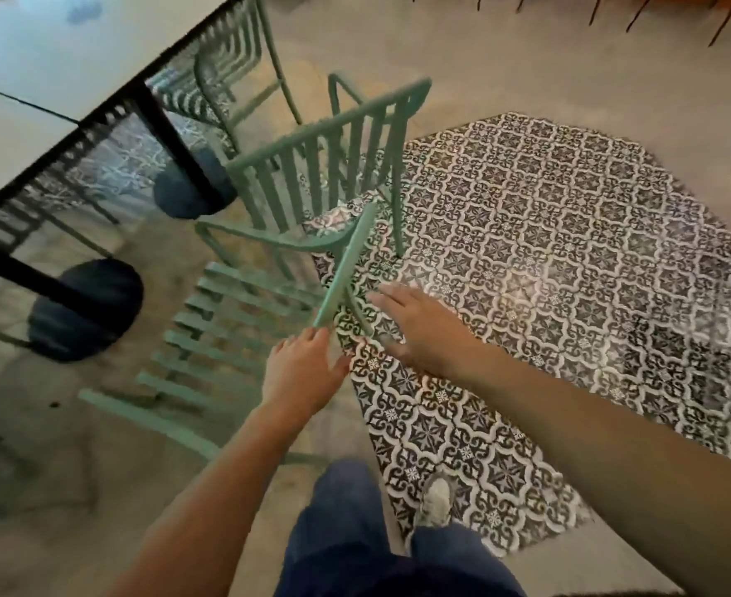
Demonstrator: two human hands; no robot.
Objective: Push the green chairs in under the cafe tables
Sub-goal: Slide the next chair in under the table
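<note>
Green chair (243, 321) beside cafe table (19, 122) — left hand (301, 368) touching armrest tip, fingers relaxed; right hand (415, 325) fingers spread.

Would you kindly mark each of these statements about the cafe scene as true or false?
1. The nearest green chair is pushed fully under the table. False: it stands clear of the white table, its seat in the open.
2. The left hand has its fingertips at the end of the chair's armrest. True.
3. The right hand holds a cup. False: it is open, fingers spread, holding nothing.
4. Part of the floor has patterned tiles. True.
5. The table stands on wooden legs. False: a black post on a dark round base.
</note>
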